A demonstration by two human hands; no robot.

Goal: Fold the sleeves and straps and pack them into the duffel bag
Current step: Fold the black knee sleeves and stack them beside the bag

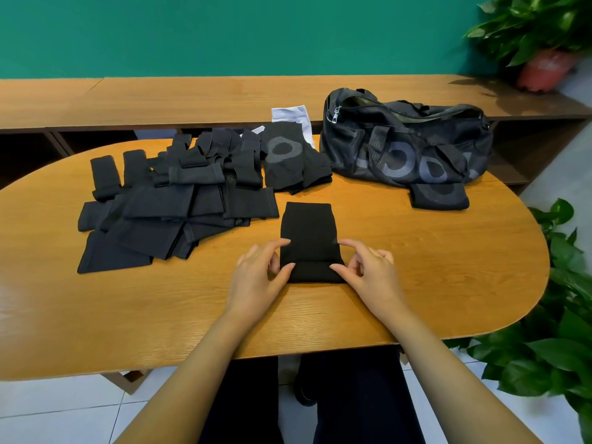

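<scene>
A black sleeve (308,232) lies flat on the wooden table (416,267) in front of me, its near end folded up into a narrow band. My left hand (259,274) pinches the left edge of that fold between thumb and forefinger. My right hand (368,267) pinches the right edge the same way. A heap of black sleeves and straps (173,200) covers the table's left half. The black mesh duffel bag (407,145) sits at the back right, its top zip open. One folded knee sleeve with a grey ring (439,195) lies just in front of the bag.
Another knee sleeve with a grey ring (288,158) rests on a small stack beside the bag, with a white cloth (294,116) behind it. A wooden bench (160,97) runs along the green wall. Potted plants (544,36) stand at the right.
</scene>
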